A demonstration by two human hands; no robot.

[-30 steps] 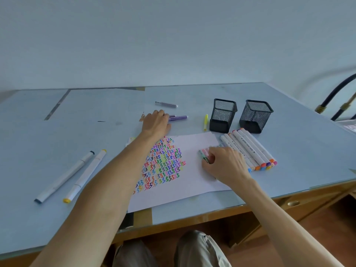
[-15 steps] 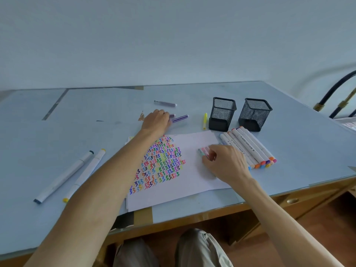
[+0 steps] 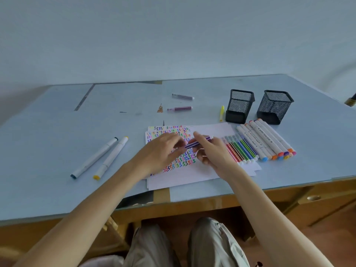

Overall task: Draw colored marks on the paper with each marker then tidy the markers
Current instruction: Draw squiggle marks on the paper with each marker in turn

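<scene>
Above the zigzag-covered paper (image 3: 202,176), the left hand (image 3: 161,153) and right hand (image 3: 212,151) each pinched an end of one purple striped marker (image 3: 197,143), both grips clamped.

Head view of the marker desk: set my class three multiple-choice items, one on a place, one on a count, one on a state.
1. Where does the yellow highlighter lie?
A. left of the nearer mesh pen holder
B. inside it
C. on the paper

2. How many mesh pen holders stand on the desk?
A. one
B. two
C. three

3. What is the state of the purple striped marker?
A. flat on the desk
B. held between the left hand and right hand
C. in a holder

Answers: 1 A, it lies on the desk beside the holder; 2 B, a second holder stands to the right; 3 B, fingers of both hands grip it above the paper.
</scene>
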